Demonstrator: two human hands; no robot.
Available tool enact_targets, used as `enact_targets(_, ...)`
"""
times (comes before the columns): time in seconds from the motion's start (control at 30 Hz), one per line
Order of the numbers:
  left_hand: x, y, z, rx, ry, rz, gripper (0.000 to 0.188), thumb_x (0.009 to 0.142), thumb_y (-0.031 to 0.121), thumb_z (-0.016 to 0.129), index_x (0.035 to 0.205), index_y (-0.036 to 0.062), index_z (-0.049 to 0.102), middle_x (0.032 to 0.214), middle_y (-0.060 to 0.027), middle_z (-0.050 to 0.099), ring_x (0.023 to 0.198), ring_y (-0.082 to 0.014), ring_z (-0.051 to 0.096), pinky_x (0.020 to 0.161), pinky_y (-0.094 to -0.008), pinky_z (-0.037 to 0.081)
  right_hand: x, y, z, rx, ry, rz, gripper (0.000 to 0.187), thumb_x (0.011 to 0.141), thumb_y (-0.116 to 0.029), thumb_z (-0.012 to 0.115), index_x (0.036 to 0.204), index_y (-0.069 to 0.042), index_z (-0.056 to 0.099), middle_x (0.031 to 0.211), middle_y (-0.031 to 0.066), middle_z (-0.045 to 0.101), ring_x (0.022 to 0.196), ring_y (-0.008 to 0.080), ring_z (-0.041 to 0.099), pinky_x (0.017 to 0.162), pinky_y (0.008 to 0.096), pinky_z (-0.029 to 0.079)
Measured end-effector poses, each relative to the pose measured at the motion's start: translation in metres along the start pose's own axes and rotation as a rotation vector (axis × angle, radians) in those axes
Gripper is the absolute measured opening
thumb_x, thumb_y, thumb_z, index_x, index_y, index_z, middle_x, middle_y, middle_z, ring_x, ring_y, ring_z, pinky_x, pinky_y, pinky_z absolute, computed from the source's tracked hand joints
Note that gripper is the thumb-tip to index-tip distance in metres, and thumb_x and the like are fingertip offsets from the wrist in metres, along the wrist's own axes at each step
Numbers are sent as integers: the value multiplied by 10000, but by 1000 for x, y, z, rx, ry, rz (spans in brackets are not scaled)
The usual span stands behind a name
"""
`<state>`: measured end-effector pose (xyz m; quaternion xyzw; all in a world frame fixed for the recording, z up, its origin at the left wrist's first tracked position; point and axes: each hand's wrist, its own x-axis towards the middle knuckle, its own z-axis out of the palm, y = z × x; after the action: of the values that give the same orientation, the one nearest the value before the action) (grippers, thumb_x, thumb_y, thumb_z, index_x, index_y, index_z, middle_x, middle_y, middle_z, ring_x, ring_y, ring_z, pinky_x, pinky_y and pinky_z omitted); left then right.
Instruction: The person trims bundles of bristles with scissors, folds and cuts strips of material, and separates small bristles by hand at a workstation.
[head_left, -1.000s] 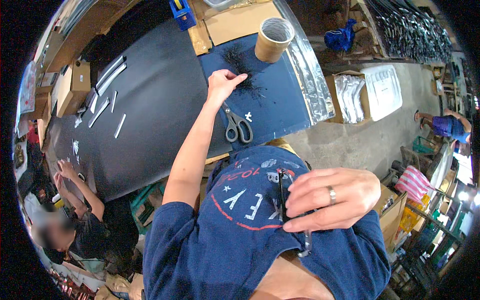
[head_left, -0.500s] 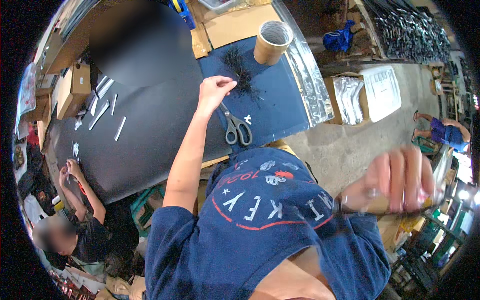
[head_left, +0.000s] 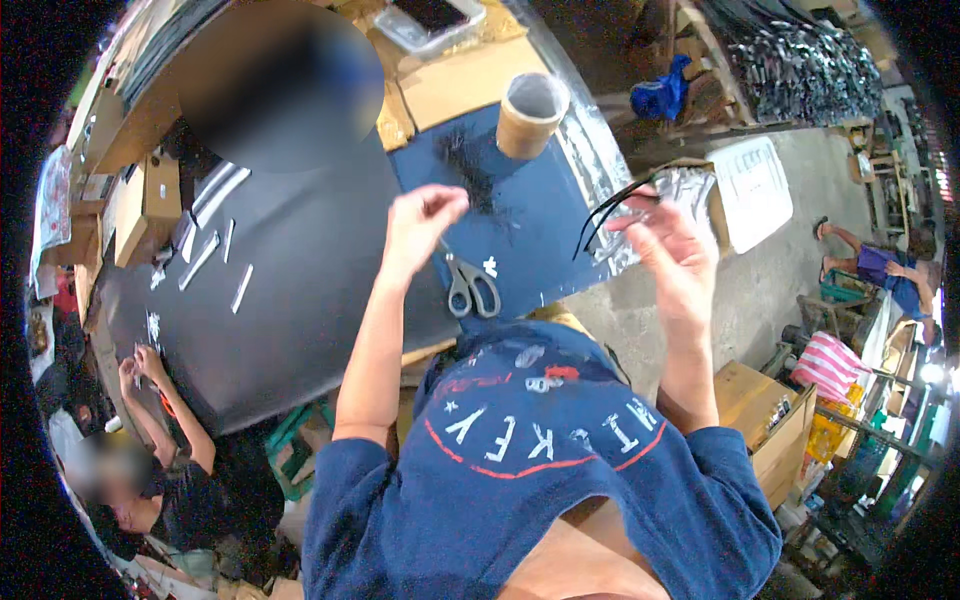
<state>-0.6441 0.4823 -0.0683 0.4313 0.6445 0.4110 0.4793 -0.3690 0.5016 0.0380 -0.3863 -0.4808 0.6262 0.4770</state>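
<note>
Head view: the right hand (head_left: 672,250) pinches thin black strips (head_left: 610,208) aloft, right of the dark blue mat (head_left: 540,230). The left hand (head_left: 420,225), fingers loosely curled and empty, hovers near the scissors (head_left: 472,287). Keeping the strips' ends aligned would help.

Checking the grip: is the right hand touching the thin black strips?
Touching. The head view shows the right hand raised above the table, its fingertips pinching the thin black strips, which curve out to the left.
</note>
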Motion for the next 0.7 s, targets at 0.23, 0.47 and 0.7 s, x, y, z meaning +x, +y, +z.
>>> enact_targets(0.23,-29,57,37,0,-323,279,247,733,60,733,969,22,671,906,-54,648,828,-123,609,718,-253,495,9,20,21,-475,-122,-46,305,798,-168,690,1061,-28,622,976,74,657,862,129,607,783,272,488)
enact_targets(0.47,-31,67,51,-146,-212,208,72,747,-3,706,807,5,666,729,-29,653,654,-70,602,575,-206,477,11,15,19,-240,-281,-54,418,824,-139,666,1194,10,539,1040,78,629,914,104,569,825,267,466)
enact_targets(0.7,-36,73,50,-95,-288,260,111,727,23,734,782,1,641,710,-34,654,661,-68,608,587,-201,474,8,11,19,-275,-222,-47,378,798,-87,689,1138,16,561,956,34,623,886,74,557,796,246,462)
